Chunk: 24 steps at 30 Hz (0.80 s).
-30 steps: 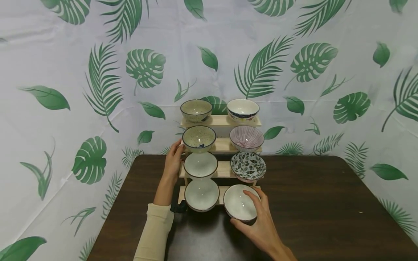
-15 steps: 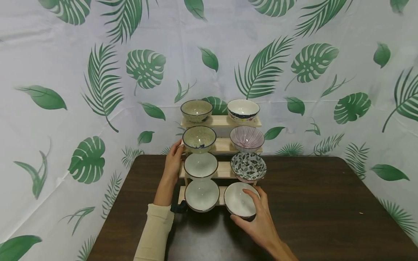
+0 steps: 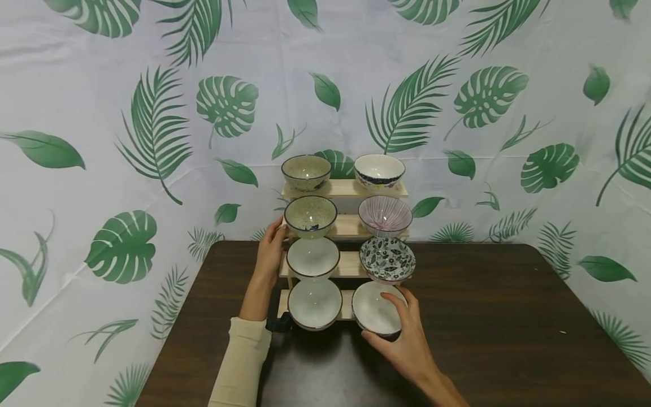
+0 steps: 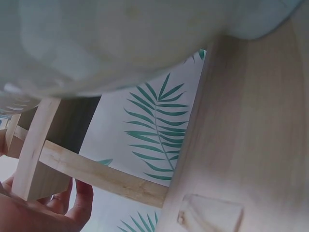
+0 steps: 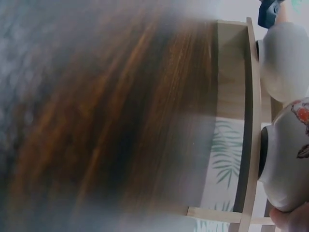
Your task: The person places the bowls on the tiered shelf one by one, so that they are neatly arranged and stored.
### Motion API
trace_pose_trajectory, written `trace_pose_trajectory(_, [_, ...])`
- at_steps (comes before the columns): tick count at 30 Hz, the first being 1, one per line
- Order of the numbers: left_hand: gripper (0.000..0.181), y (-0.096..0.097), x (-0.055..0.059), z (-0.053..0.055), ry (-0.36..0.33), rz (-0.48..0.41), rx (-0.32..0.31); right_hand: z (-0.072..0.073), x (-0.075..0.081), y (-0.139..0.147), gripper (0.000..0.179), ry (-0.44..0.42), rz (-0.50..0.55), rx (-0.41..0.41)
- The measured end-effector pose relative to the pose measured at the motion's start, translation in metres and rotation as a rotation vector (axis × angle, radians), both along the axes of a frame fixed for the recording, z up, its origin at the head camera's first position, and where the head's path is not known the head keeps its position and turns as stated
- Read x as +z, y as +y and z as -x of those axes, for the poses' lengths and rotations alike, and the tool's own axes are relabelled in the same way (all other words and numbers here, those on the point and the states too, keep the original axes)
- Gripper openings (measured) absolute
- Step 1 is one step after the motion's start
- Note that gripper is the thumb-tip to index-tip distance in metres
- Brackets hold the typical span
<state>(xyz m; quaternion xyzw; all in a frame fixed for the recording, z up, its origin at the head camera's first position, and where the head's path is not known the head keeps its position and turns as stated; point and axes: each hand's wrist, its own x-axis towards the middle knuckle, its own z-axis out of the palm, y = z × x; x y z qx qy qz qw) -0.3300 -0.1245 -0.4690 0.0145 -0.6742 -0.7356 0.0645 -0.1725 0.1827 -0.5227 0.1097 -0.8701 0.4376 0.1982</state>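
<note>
My right hand holds a white bowl by its rim, thumb at the near side and fingers at the right. In the right wrist view this bowl shows red flowers outside, its foot at the shelf board's edge; a fingertip touches it. My left hand grips the left side of a four-tier wooden rack. In the left wrist view its fingers curl about the wooden frame. Beside the held bowl, another white bowl sits on the lowest tier.
Higher tiers carry a white bowl, a leaf-patterned bowl, speckled green bowls, a pink-striped bowl and a white bowl with a dark band. The rack stands on a dark wooden table before a leaf-print cloth.
The white bowl in my right hand has shifted slightly back and to the right on the lowest tier. My left hand keeps its place on the rack.
</note>
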Motion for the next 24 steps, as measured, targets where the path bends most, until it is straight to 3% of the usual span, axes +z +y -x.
trace_pose_trajectory(4, [0.049,0.0,-0.005,0.003,0.012,-0.003,0.004,0.0,0.0,0.0,0.077,-0.003,0.001,-0.005])
trace_pose_trajectory(18, [0.05,0.0,-0.007,0.002,0.031,0.001,0.0,0.006,0.001,-0.001,0.077,-0.018,0.003,-0.031])
trace_pose_trajectory(24, [0.05,0.0,-0.001,0.0,0.015,-0.001,-0.008,0.01,0.002,0.001,0.077,-0.029,0.008,-0.024])
